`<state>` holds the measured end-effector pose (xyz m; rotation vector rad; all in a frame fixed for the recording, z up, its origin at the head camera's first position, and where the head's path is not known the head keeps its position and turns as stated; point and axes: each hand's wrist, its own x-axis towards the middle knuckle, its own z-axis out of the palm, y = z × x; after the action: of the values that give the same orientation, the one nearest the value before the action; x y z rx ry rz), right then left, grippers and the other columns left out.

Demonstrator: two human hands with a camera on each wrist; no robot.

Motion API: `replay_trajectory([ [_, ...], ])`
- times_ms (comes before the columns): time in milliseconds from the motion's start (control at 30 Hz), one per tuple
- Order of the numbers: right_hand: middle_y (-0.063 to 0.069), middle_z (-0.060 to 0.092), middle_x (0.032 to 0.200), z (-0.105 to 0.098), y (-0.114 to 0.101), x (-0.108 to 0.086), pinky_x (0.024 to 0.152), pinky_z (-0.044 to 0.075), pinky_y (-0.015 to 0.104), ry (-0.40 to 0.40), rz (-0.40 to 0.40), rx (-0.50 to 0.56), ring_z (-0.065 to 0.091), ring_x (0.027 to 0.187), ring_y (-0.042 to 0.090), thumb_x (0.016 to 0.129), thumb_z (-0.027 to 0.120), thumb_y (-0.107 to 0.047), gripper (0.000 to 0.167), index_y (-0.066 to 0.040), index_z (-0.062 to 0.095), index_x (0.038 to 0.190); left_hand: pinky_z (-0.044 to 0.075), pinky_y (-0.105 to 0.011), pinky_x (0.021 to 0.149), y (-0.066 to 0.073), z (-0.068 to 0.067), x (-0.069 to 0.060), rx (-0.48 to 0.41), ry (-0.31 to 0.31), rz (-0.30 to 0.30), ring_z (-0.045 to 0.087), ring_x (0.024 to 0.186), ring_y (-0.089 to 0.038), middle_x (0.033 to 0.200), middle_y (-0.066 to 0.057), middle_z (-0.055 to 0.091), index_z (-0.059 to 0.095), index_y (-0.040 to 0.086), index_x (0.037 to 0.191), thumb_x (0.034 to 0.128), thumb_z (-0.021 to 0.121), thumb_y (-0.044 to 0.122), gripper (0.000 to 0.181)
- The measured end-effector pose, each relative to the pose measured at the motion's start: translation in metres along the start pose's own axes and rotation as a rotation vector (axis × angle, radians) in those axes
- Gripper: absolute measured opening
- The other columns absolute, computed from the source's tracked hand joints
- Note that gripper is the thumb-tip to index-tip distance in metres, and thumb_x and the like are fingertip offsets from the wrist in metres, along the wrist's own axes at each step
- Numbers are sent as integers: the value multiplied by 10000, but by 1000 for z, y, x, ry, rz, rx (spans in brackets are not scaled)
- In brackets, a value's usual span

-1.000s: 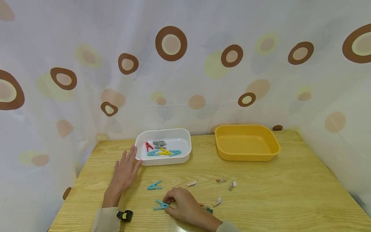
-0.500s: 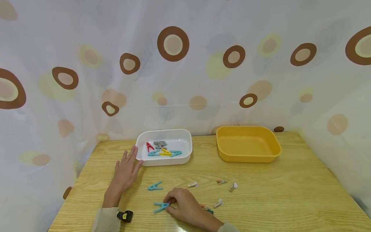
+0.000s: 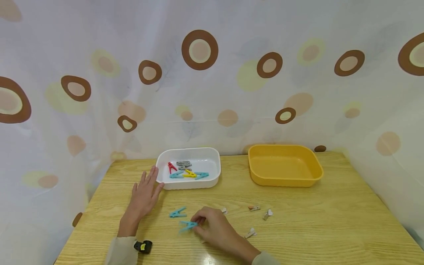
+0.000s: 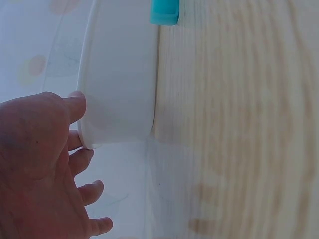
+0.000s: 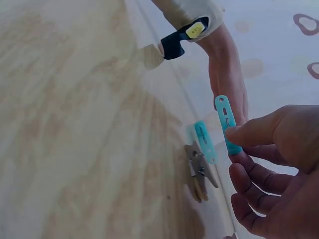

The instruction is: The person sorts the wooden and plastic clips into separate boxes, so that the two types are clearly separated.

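Pinching a turquoise V-shaped plastic clothespin point(image 5: 224, 113) between thumb and fingers of the right hand point(image 3: 216, 227), over the yellowish wood-grained bench point(image 3: 314, 221). Resting the left hand point(image 3: 144, 197), with fingers spread, against the left end of a white rectangular plastic tray point(image 3: 188, 184). Having another turquoise plastic clothespin point(image 3: 175, 214) just beyond and left of the right hand's fingertips.

On the wood-grained rectangular counter point(image 3: 331, 221), a white rounded-rectangular plastic tray point(image 3: 192, 183) stands left of a yellow rounded-rectangular plastic tray point(image 3: 285, 182). A red A-shaped plastic clip point(image 3: 170, 165) lies in the left tray, a blue A-shaped plastic clip point(image 3: 174, 214) before that tray; small straight wooden clips point(image 3: 255, 208) lie before the right tray.
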<state>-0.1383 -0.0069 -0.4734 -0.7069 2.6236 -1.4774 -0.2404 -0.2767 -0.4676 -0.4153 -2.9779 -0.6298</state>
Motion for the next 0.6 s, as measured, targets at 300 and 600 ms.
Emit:
replay_trajectory([
  [300,-91,700,953,-19,-2,8,793,550,346,94,-24,-23,644,866,124,902,785,-52,130,-134,757,999,134,-781,1122,0,1,0,4,9,4,139,1524,-492,1693,-154,177,180,34,1636,1115,401,376,661],
  [600,-25,724,954,-43,0,30,777,550,419,212,-71,-95,658,876,182,877,811,-45,160,-99,762,1019,142,-778,1123,1,0,0,3,14,-4,153,1519,-496,1690,-155,187,201,26,1630,1110,425,359,658],
])
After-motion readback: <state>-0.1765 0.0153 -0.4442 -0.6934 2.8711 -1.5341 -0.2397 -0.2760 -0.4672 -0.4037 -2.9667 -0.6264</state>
